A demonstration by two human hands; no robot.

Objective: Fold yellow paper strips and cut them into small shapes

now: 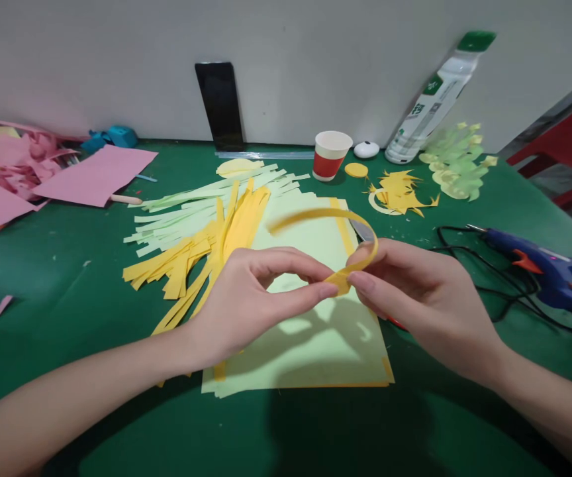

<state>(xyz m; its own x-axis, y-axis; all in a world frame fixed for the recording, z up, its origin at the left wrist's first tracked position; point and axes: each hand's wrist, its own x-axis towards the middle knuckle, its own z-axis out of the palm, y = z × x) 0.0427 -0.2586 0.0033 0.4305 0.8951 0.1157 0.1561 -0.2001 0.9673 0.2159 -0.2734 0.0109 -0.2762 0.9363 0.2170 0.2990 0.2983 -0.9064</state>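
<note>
A yellow paper strip [335, 213] curls in a loop above the green paper sheets [316, 358], its far end blurred. My left hand [266, 291] pinches the folded lower end of the strip between thumb and forefinger. Close against it, my right hand [410, 291] is closed on the same strip with thumb and fingers. A grey metal blade [362, 230] and a bit of red show behind my right hand; whether the hand holds that tool is hidden. Yellow paper strips [243, 218] lie in a heap beyond my left hand, beside pale green strips [177, 222].
A paper cup [330, 159], a white bottle [435, 99] and a black phone [220, 106] stand along the wall. At right lie a blue glue gun [539, 262] with its cord and yellow paper cutouts [400, 192]. Pink paper [100, 173] is at left.
</note>
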